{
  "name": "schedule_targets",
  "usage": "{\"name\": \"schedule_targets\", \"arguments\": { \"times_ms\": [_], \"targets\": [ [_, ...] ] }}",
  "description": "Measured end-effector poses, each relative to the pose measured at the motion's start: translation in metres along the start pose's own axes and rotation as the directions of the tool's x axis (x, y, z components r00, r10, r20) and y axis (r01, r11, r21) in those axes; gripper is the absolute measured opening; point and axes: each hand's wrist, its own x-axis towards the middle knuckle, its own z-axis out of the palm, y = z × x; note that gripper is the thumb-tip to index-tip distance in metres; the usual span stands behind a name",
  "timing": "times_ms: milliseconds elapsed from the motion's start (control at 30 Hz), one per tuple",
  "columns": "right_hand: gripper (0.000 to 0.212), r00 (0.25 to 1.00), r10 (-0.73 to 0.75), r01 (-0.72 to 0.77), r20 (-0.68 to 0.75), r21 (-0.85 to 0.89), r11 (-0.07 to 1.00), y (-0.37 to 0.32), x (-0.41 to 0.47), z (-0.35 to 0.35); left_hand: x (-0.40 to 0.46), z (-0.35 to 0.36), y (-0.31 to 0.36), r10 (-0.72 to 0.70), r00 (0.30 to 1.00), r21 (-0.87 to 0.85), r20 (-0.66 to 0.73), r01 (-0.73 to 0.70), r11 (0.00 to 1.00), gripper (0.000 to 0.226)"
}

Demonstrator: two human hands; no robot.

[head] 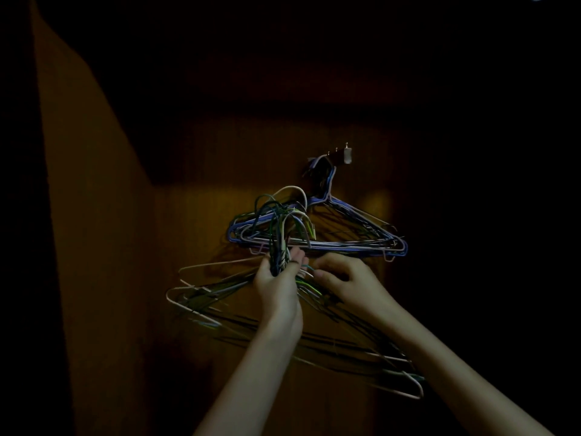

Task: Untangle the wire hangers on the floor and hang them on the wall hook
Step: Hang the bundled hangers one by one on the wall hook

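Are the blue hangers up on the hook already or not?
On. The blue hangers hang from the wall hook, tops looped over it. The bunch of hangers that the left hand grips is not.

The hangers (345, 228) on the hook (346, 155) are thin wire with a smooth coloured coating, blue and pale, faintly glossy. The bunch (279, 247) gripped by the left hand (276, 278) is the same coated wire, green, white and dark. The hook looks like shiny metal. The wall (195, 215) is matt, brownish.
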Motion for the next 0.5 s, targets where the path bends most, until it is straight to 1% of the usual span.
{"name": "schedule_targets", "arguments": {
  "times_ms": [67, 133, 233, 300, 367, 400, 433, 500],
  "targets": [
    [0.011, 1.0, 0.007, -0.008, 0.015, 0.065, 0.998, 0.0, -0.001, 0.003, 0.001, -0.001, -0.001, -0.014, 1.0, -0.011, 0.021, 0.015, 1.0, 0.052],
    [0.013, 0.998, 0.049, -0.052, 0.027, 0.128, 0.99, -0.001, -0.001, 0.003, 0.0, -0.003, -0.002, -0.033, 0.999, -0.004, 0.043, 0.033, 0.999, 0.057],
    [0.019, 0.986, 0.153, -0.163, 0.067, 0.201, 0.966, -0.002, -0.001, -0.001, -0.004, -0.004, -0.003, -0.035, 0.999, 0.045, 0.04, 0.033, 0.998, 0.048],
    [0.017, 0.975, 0.197, -0.217, 0.101, 0.262, 0.94, -0.002, -0.001, -0.003, -0.008, -0.004, -0.002, -0.043, 0.999, 0.056, 0.025, 0.042, 0.998, 0.037],
    [0.014, 0.973, 0.215, -0.229, 0.079, 0.34, 0.912, -0.001, 0.0, -0.006, -0.012, -0.004, 0.002, -0.061, 0.998, -0.004, 0.023, 0.061, 0.998, 0.026],
    [0.014, 0.974, 0.221, -0.226, 0.054, 0.366, 0.903, 0.001, 0.001, -0.009, -0.013, -0.005, 0.003, -0.064, 0.998, -0.034, 0.023, 0.065, 0.997, 0.026],
    [0.014, 0.974, 0.224, -0.218, 0.026, 0.353, 0.91, 0.002, 0.003, -0.013, -0.013, -0.006, 0.004, -0.063, 0.998, -0.05, 0.02, 0.064, 0.997, 0.027],
    [0.014, 0.976, 0.213, -0.199, -0.042, 0.226, 0.954, 0.008, 0.005, -0.018, -0.015, -0.009, 0.007, -0.043, 0.999, -0.046, 0.01, 0.043, 0.998, 0.034]
  ]
}}
